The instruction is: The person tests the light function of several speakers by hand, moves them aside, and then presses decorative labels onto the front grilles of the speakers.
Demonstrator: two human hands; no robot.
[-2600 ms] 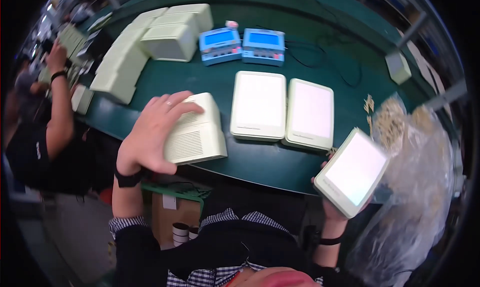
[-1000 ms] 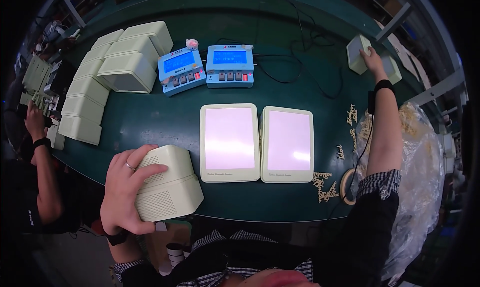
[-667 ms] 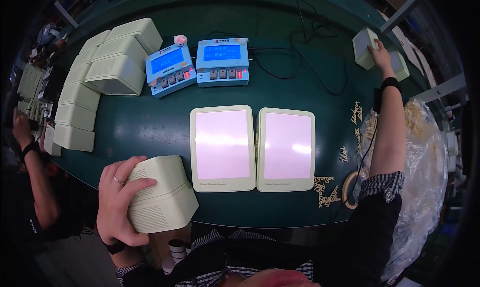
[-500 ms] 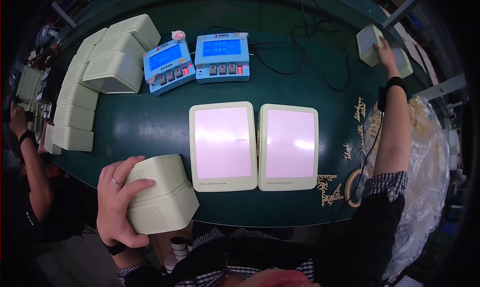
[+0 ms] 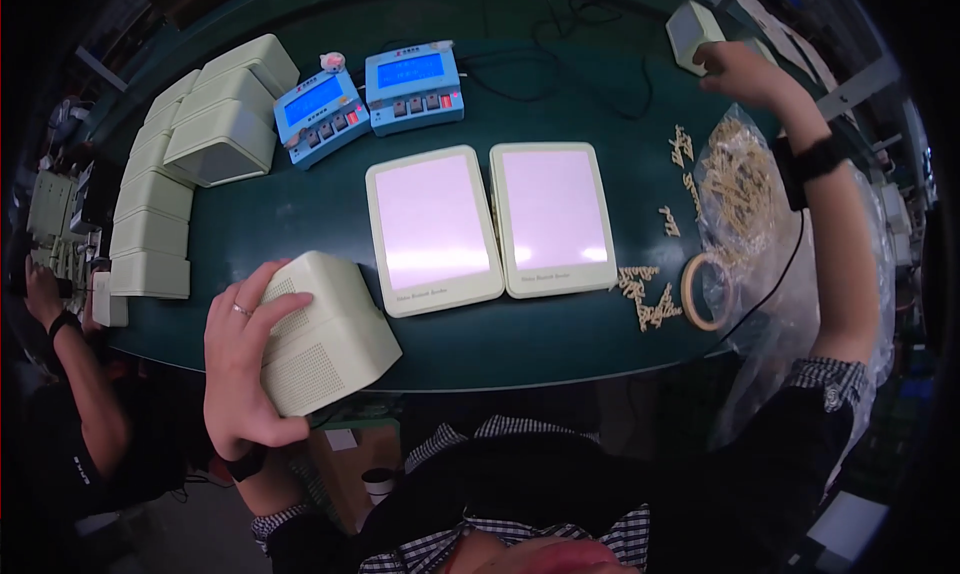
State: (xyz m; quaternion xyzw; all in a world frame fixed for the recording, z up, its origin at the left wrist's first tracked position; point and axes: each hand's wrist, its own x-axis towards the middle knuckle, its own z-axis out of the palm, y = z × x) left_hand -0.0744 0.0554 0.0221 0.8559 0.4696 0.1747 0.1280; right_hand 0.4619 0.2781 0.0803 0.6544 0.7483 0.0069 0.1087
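My left hand (image 5: 238, 359) is wrapped around the left side of two cream speakers (image 5: 335, 339) held together at the table's near edge, their dotted grilles facing the palm. My right hand (image 5: 745, 74) reaches to the far right with bent fingers apart, beside a cream speaker (image 5: 693, 36) with a grey face. Whether the fingertips still touch its edge I cannot tell. Part of another pale box behind that hand is hidden. Between my arms, a left panel-faced speaker (image 5: 432, 224) and a right panel-faced speaker (image 5: 555, 209) lie side by side, their pale pink faces up.
Two blue testers (image 5: 415, 89) with lit screens stand at the back, trailing black cables. Stacked cream speakers (image 5: 150, 214) fill the left side. At right are wooden letter cutouts (image 5: 655, 304), a wooden ring (image 5: 705, 292) and a plastic bag (image 5: 740, 179) of wooden pieces. A co-worker's arm (image 5: 85, 374) shows far left.
My right hand has loosened from the far speaker and drawn back to the right. My left hand keeps its hold on the two speakers. The whole view has shifted and tilted slightly.
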